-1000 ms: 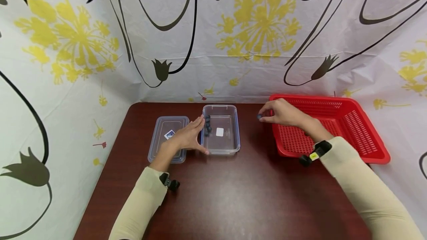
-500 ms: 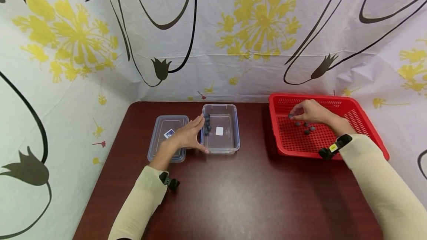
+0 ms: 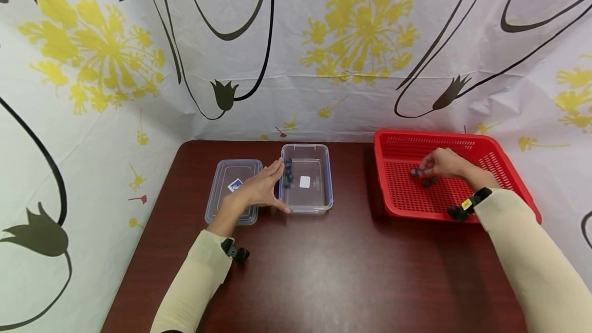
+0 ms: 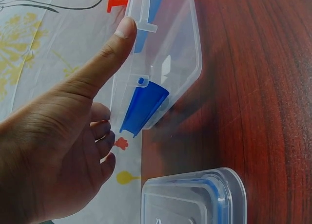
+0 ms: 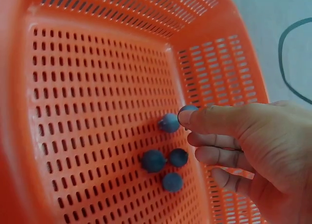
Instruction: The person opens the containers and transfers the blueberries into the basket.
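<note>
My right hand (image 3: 444, 163) is inside the red basket (image 3: 398, 202), low over its floor. Its thumb and fingertips pinch a blueberry (image 5: 187, 108), partly hidden by the thumb in the right wrist view. Several more blueberries (image 5: 153, 160) lie loose on the basket floor just beneath it. My left hand (image 3: 259, 189) is spread along the left side of a clear plastic container (image 3: 319, 202), thumb at the near corner and fingers at the far end. In the left wrist view the thumb touches the rim. A row of blueberries (image 3: 289, 173) lies along the container's left wall.
The container's clear lid (image 3: 222, 194) lies flat on the dark wooden table (image 3: 314, 271), partly under my left wrist. A blue clip (image 4: 144, 107) hangs from the container's side. Behind the table hangs a white flowered sheet (image 3: 287, 66).
My right hand has carried the blueberry from the gap between container and basket into the basket, then down beside the other berries. My left hand has stayed still.
</note>
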`<state>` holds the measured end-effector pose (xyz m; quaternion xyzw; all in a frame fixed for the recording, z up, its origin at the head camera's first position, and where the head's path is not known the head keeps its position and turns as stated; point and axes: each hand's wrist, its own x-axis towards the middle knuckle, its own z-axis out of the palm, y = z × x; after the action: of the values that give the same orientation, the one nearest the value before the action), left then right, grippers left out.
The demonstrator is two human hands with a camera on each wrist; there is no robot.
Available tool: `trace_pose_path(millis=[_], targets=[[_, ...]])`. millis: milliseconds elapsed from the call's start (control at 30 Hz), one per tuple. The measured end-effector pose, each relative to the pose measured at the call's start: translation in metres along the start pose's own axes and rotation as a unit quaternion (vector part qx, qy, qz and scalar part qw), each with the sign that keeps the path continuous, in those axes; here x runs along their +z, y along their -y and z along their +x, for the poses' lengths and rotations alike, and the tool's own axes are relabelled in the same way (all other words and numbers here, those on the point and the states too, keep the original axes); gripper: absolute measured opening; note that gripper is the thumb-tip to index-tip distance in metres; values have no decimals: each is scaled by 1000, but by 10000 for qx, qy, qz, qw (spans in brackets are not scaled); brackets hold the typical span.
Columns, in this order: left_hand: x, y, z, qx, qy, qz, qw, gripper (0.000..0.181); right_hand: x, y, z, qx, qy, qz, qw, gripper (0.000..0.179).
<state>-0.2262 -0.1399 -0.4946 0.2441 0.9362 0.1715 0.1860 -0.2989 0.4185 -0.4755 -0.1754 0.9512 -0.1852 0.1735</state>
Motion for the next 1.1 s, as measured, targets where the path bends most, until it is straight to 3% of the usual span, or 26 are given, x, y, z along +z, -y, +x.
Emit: trace_pose_path(millis=[300,533,667,867,1100], targets=[[1,-1,1,-10,32,16,10000,141,10,-14,-2,18,-45,-23,10000,10],[1,-1,1,-31,34,-12,10000,141,-2,1,-4,-225,-478,-473,9975,13],[0,0,1,-54,36,2,10000,140,-12,30,1,-686,-860,-758,9910,15],[-1,-1,1,-35,46,64,10000,140,-15,89,9,-1393,-1254,-649,9801,15],[-2,-3,0,-8,43,41,10000,140,-7,145,25,-1885,-1171,-449,9740,16]])
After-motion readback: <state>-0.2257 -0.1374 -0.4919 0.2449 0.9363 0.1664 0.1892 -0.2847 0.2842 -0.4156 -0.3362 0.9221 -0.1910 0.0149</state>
